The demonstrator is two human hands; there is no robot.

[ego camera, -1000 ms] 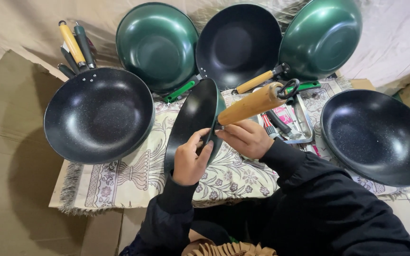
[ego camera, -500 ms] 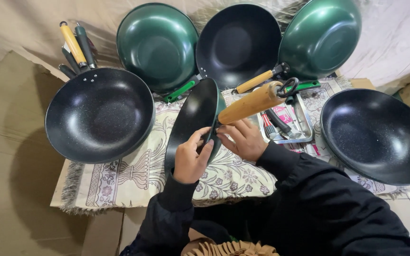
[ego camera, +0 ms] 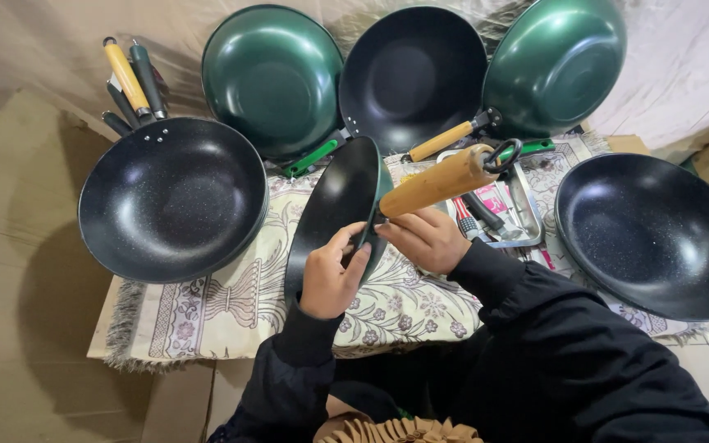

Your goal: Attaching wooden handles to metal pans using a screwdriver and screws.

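Observation:
I hold a black pan (ego camera: 334,209) tilted on its edge over a patterned cloth (ego camera: 231,303). Its wooden handle (ego camera: 441,180) points up and right and ends in a metal ring. My left hand (ego camera: 331,275) grips the pan's rim next to the handle joint. My right hand (ego camera: 424,238) is at the base of the handle, fingers pressed to the joint. Both arms wear black sleeves.
A black wok (ego camera: 172,197) lies at the left, another (ego camera: 654,234) at the right. At the back lean a green wok (ego camera: 272,78), a black wok (ego camera: 412,74) and a green wok (ego camera: 553,66). A metal tray (ego camera: 523,205) with small tools sits behind my right hand. Cardboard (ego camera: 18,271) is at the left.

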